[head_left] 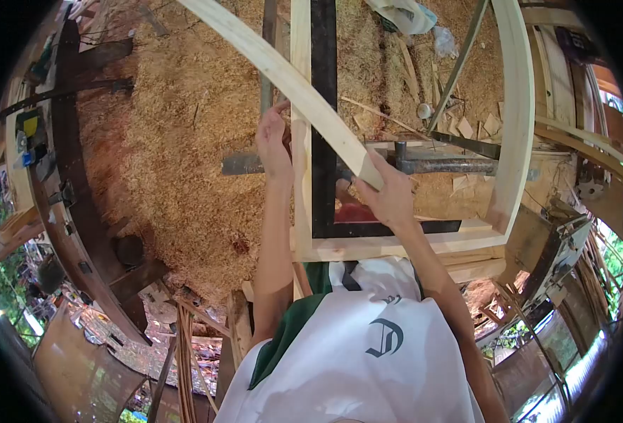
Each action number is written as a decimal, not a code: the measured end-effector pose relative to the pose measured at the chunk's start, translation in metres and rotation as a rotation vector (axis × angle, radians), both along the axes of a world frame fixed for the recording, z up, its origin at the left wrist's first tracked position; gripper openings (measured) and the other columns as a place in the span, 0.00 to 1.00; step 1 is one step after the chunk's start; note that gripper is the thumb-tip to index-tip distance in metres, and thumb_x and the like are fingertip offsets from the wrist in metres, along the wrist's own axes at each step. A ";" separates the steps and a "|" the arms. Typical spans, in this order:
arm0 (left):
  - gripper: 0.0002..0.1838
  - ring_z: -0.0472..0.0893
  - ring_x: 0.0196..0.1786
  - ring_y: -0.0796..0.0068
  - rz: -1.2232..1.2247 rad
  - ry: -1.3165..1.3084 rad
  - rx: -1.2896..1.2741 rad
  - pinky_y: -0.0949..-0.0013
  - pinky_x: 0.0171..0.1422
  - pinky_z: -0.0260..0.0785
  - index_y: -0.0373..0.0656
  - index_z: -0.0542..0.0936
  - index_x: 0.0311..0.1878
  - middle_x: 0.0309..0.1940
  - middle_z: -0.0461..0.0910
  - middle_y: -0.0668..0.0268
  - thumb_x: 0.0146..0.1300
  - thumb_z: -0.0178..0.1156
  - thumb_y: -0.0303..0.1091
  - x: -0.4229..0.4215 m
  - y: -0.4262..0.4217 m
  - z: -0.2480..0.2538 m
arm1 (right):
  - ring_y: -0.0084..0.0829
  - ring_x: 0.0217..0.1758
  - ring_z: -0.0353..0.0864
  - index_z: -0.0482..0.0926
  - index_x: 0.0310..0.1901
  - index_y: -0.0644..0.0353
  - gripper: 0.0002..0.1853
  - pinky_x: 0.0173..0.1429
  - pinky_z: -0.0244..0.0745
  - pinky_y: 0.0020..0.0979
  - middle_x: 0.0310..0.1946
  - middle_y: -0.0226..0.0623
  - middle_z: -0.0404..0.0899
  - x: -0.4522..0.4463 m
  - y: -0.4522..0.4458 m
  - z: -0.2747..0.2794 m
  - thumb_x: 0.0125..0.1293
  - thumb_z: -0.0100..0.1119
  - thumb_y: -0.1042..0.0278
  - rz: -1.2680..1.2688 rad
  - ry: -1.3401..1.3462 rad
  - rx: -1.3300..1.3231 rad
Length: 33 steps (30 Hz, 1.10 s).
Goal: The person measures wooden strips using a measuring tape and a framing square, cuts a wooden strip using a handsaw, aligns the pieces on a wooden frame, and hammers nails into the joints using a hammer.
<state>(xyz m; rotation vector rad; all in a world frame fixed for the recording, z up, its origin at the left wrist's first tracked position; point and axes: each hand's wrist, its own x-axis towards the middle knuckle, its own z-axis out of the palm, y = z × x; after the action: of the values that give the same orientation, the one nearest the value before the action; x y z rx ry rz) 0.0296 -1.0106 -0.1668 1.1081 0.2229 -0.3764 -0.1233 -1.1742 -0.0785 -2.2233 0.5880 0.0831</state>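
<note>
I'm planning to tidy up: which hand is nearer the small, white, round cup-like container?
Right. The right hand, gripping the pale wooden strip, is below and left of the container in view; the left hand is farther left.

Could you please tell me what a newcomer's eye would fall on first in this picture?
Probably the pale wooden strip slanting down from the top of the picture to the right hand, crossing a light wooden frame. A black L-shaped piece lies at the frame's near left corner; wood shavings cover the ground to the left.
</note>
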 end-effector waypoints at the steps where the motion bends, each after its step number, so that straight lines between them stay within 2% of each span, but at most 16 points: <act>1: 0.22 0.65 0.27 0.92 0.010 0.013 0.021 0.81 0.28 0.53 0.37 0.79 0.59 0.27 0.70 0.80 0.78 0.56 0.47 0.001 0.000 0.000 | 0.57 0.47 0.85 0.77 0.66 0.56 0.31 0.52 0.80 0.47 0.47 0.55 0.85 -0.001 0.002 0.000 0.60 0.70 0.60 0.000 0.006 0.001; 2: 0.22 0.65 0.27 0.92 0.009 0.020 0.023 0.81 0.28 0.53 0.37 0.79 0.59 0.27 0.70 0.80 0.78 0.56 0.47 0.000 -0.001 0.001 | 0.56 0.46 0.85 0.77 0.66 0.56 0.31 0.50 0.81 0.47 0.46 0.55 0.85 -0.001 0.003 0.000 0.60 0.70 0.60 0.028 0.012 -0.009; 4: 0.21 0.72 0.33 0.88 0.080 0.027 -0.048 0.79 0.36 0.64 0.35 0.77 0.61 0.33 0.76 0.76 0.76 0.60 0.43 -0.001 -0.003 0.006 | 0.55 0.43 0.86 0.76 0.67 0.53 0.32 0.45 0.82 0.46 0.44 0.55 0.85 -0.001 0.009 0.003 0.60 0.70 0.60 0.071 -0.020 -0.067; 5: 0.21 0.72 0.33 0.88 0.079 0.035 -0.045 0.79 0.36 0.64 0.35 0.77 0.61 0.33 0.76 0.76 0.76 0.60 0.43 -0.002 -0.003 0.004 | 0.55 0.43 0.86 0.76 0.67 0.53 0.32 0.45 0.82 0.46 0.44 0.55 0.85 -0.001 0.011 0.004 0.60 0.70 0.60 0.070 -0.012 -0.065; 7: 0.22 0.79 0.40 0.80 0.178 0.126 0.102 0.73 0.49 0.72 0.33 0.76 0.60 0.40 0.80 0.71 0.72 0.65 0.39 -0.004 -0.001 -0.002 | 0.54 0.39 0.87 0.75 0.68 0.50 0.32 0.43 0.83 0.45 0.44 0.52 0.85 -0.002 0.015 0.004 0.60 0.70 0.61 0.103 0.036 0.025; 12: 0.12 0.83 0.43 0.70 0.248 0.102 0.115 0.65 0.50 0.77 0.33 0.79 0.49 0.41 0.84 0.57 0.70 0.64 0.33 -0.009 0.006 0.006 | 0.46 0.38 0.87 0.76 0.67 0.49 0.32 0.37 0.83 0.42 0.42 0.43 0.85 -0.004 0.023 0.003 0.59 0.70 0.61 0.198 0.057 -0.026; 15: 0.08 0.82 0.39 0.74 0.296 0.230 0.069 0.69 0.45 0.75 0.34 0.82 0.44 0.38 0.84 0.62 0.68 0.66 0.30 -0.011 0.002 0.018 | 0.46 0.39 0.87 0.77 0.66 0.50 0.32 0.40 0.83 0.42 0.44 0.43 0.86 -0.002 0.027 0.005 0.58 0.71 0.60 0.180 0.118 -0.005; 17: 0.07 0.81 0.37 0.76 0.305 0.319 0.167 0.68 0.38 0.76 0.36 0.82 0.41 0.36 0.83 0.63 0.67 0.67 0.30 -0.018 -0.004 0.023 | 0.46 0.41 0.88 0.78 0.65 0.51 0.31 0.45 0.83 0.44 0.46 0.42 0.86 -0.010 0.031 0.004 0.58 0.71 0.60 0.175 0.137 -0.080; 18: 0.08 0.81 0.35 0.76 0.276 0.214 0.256 0.68 0.35 0.75 0.37 0.82 0.41 0.34 0.83 0.65 0.65 0.69 0.30 -0.020 -0.002 0.017 | 0.46 0.42 0.88 0.77 0.65 0.52 0.31 0.46 0.83 0.44 0.46 0.42 0.86 -0.009 0.037 0.000 0.58 0.71 0.60 0.167 0.100 -0.107; 19: 0.09 0.82 0.35 0.75 0.258 0.352 0.193 0.67 0.37 0.76 0.37 0.83 0.41 0.33 0.83 0.66 0.64 0.70 0.31 -0.022 0.001 0.004 | 0.47 0.44 0.88 0.77 0.65 0.53 0.31 0.47 0.83 0.45 0.47 0.42 0.86 -0.009 0.040 -0.003 0.58 0.71 0.59 0.165 0.057 -0.124; 20: 0.08 0.81 0.34 0.76 0.268 0.371 0.255 0.66 0.39 0.76 0.37 0.84 0.41 0.33 0.83 0.68 0.64 0.70 0.31 -0.014 -0.007 0.025 | 0.48 0.46 0.87 0.78 0.64 0.54 0.29 0.47 0.83 0.45 0.47 0.43 0.86 -0.010 0.041 0.000 0.60 0.69 0.57 0.166 0.113 -0.116; 22: 0.09 0.80 0.34 0.79 0.145 0.316 0.154 0.69 0.40 0.73 0.39 0.84 0.41 0.32 0.83 0.70 0.67 0.68 0.36 -0.016 -0.004 0.009 | 0.53 0.46 0.87 0.77 0.63 0.56 0.29 0.49 0.82 0.48 0.45 0.48 0.86 -0.001 0.045 0.007 0.61 0.68 0.56 0.261 0.094 -0.298; 23: 0.11 0.79 0.34 0.80 0.243 0.235 0.135 0.68 0.40 0.72 0.40 0.84 0.41 0.32 0.83 0.70 0.69 0.67 0.39 -0.020 -0.013 -0.010 | 0.54 0.47 0.86 0.76 0.63 0.56 0.29 0.50 0.81 0.49 0.45 0.50 0.86 -0.005 0.044 0.001 0.61 0.68 0.56 0.256 0.082 -0.380; 28: 0.15 0.78 0.32 0.79 0.312 0.061 0.281 0.67 0.38 0.72 0.38 0.82 0.42 0.29 0.81 0.69 0.69 0.67 0.42 -0.012 -0.012 0.009 | 0.55 0.49 0.85 0.75 0.63 0.57 0.30 0.51 0.80 0.50 0.48 0.52 0.85 0.000 0.046 0.007 0.61 0.68 0.53 0.241 0.162 -0.315; 31: 0.15 0.77 0.31 0.79 0.529 -0.046 0.135 0.68 0.37 0.71 0.39 0.82 0.43 0.28 0.79 0.69 0.73 0.62 0.43 -0.029 -0.001 -0.030 | 0.57 0.47 0.85 0.75 0.63 0.57 0.30 0.50 0.80 0.52 0.46 0.54 0.85 -0.014 0.040 0.005 0.64 0.67 0.50 0.258 0.043 -0.359; 33: 0.11 0.76 0.38 0.78 0.446 0.336 0.233 0.70 0.44 0.71 0.43 0.81 0.48 0.35 0.79 0.70 0.72 0.56 0.39 -0.051 0.049 0.043 | 0.58 0.45 0.85 0.75 0.63 0.58 0.30 0.49 0.79 0.53 0.45 0.54 0.85 -0.007 0.045 0.025 0.65 0.66 0.49 0.258 0.205 -0.336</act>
<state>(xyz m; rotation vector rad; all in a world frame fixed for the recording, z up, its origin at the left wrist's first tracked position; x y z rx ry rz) -0.0210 -0.9619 -0.1237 1.1806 0.8127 -0.1355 -0.1307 -1.1287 -0.0532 -2.6312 0.4446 0.3734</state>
